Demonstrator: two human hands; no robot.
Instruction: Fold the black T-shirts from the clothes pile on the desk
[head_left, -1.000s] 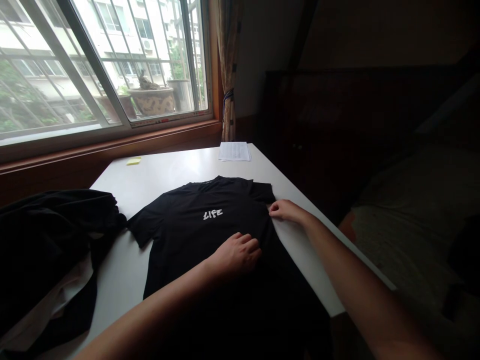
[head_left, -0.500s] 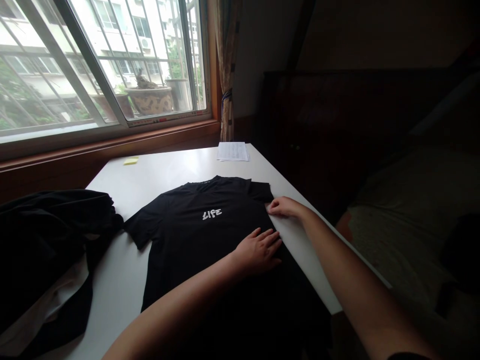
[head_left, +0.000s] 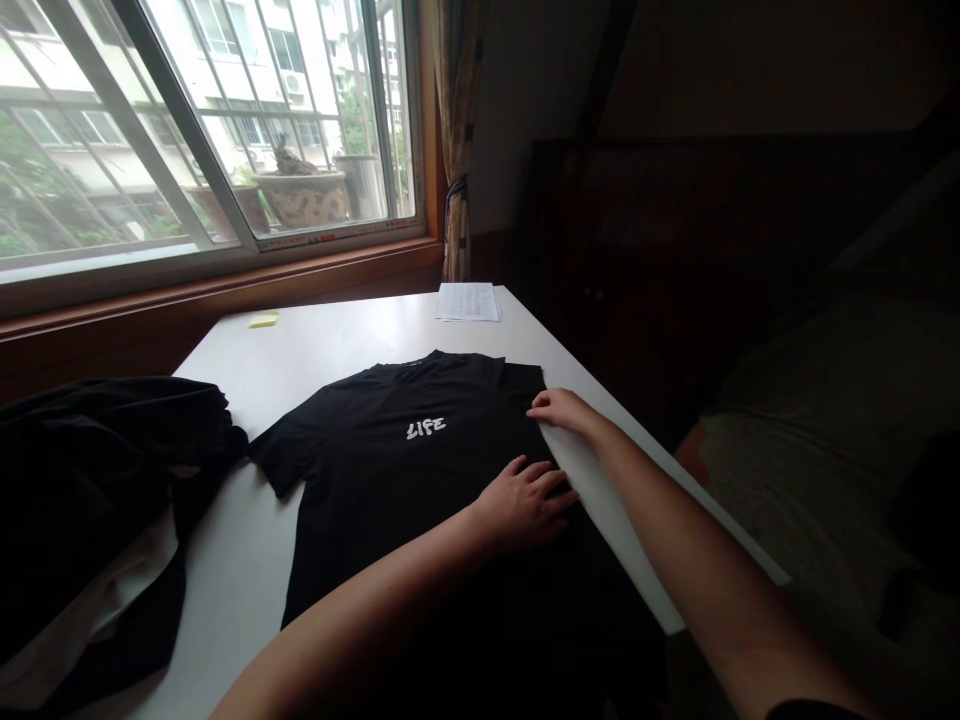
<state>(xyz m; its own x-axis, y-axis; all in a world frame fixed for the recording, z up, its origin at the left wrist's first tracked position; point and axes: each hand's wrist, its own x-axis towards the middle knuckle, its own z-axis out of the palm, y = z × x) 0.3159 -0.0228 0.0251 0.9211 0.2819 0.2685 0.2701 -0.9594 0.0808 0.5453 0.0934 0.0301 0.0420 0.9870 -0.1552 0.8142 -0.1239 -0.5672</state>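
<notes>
A black T-shirt (head_left: pixel 397 470) with white "LIFE" lettering lies flat on the white table (head_left: pixel 330 345), collar towards the window. My left hand (head_left: pixel 525 503) rests palm down on the shirt's right side, fingers stretched out and spread. My right hand (head_left: pixel 559 408) sits at the shirt's right edge just below the sleeve, its fingers curled and pinched at the fabric's edge.
A heap of dark clothes (head_left: pixel 90 500) covers the table's left end. A sheet of paper (head_left: pixel 467 301) and a yellow sticky pad (head_left: pixel 263 320) lie near the window. The table's right edge drops to a dim bed (head_left: pixel 825 440).
My left hand slid right across the shirt and went from curled to flat with spread fingers. My right hand shifted slightly left along the shirt's edge.
</notes>
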